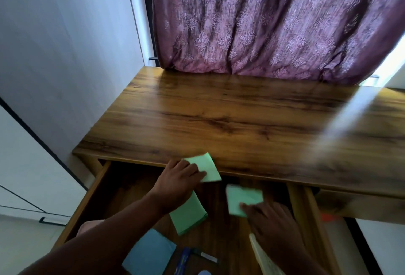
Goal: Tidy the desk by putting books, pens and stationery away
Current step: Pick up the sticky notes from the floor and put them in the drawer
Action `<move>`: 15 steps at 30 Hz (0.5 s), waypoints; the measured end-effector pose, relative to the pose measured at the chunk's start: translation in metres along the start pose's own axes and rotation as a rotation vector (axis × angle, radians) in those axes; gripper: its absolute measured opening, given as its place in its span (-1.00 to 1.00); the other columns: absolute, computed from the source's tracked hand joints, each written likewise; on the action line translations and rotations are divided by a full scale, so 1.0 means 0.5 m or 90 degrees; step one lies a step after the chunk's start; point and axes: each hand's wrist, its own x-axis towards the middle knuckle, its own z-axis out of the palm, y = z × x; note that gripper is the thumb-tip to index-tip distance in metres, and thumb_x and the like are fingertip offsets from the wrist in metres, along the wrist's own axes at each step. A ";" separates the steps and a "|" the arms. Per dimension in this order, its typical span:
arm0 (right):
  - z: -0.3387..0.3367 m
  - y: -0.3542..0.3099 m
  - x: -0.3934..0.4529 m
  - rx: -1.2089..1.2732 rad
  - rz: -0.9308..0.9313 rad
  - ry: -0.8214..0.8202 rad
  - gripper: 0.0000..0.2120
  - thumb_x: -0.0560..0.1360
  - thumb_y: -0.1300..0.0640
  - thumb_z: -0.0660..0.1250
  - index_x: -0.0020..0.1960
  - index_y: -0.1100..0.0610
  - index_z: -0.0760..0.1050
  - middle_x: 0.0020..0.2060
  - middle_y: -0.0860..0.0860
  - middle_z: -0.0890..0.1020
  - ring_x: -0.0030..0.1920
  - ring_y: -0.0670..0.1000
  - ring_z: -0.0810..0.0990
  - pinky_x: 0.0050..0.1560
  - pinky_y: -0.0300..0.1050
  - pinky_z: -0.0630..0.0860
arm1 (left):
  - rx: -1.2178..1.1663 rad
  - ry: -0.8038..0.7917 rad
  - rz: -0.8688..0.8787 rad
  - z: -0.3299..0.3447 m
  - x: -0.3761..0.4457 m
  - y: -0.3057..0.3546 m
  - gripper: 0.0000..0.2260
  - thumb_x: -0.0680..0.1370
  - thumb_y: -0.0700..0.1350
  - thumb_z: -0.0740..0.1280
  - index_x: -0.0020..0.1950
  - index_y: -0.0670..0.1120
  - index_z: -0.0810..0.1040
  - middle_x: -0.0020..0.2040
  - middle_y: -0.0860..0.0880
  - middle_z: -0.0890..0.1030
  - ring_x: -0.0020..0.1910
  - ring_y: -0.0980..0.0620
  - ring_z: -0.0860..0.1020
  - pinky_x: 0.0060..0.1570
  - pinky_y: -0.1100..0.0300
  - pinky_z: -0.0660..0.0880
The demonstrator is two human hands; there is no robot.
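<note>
Head view
Left hand [178,179]: fingers closed on a green paper pad [205,166] at the front edge of the desk [230,116].
Right hand [270,220]: fingertips pinching a second green pad [242,198], blurred, above the open drawer [92,195].
Drawer contents: third green pad [189,214] mid-floor; blue booklet [149,252] and pen [183,261] toward its near edge.
Behind the desk: purple curtain [263,22].

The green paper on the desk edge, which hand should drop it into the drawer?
Left, probably. The left hand already rests on that green paper; the right hand is busy with another one in the drawer.
</note>
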 end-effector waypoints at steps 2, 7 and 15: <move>0.007 -0.005 -0.029 -0.008 -0.074 -0.010 -0.67 0.39 -0.02 0.22 0.13 -0.07 0.51 -0.21 -0.06 0.64 -0.24 -0.01 0.58 -0.32 -0.09 0.54 | -0.049 -0.009 0.066 -0.012 -0.030 0.037 -0.61 0.43 -0.02 0.27 0.26 0.03 0.49 0.05 0.05 0.58 0.02 0.05 0.51 0.01 0.11 0.45; 0.011 0.010 -0.010 -0.027 0.027 -0.154 -0.65 0.35 -0.01 0.15 0.02 -0.07 0.62 -0.20 -0.07 0.66 -0.21 -0.02 0.66 -0.29 -0.08 0.58 | -0.117 -0.195 0.122 0.040 -0.052 0.113 -0.60 0.46 -0.02 0.14 0.29 0.10 0.48 0.20 0.10 0.61 0.15 0.09 0.59 0.05 0.18 0.58; 0.056 0.054 0.002 0.107 0.260 -0.389 -0.61 0.56 -0.12 0.10 0.37 -0.15 0.36 0.39 -0.09 0.41 0.35 -0.03 0.43 0.30 -0.06 0.38 | -0.080 -0.504 -0.073 0.112 0.029 0.154 -0.47 0.62 0.17 0.07 0.55 0.04 0.09 0.57 -0.13 0.07 0.54 -0.17 0.04 0.49 -0.11 -0.04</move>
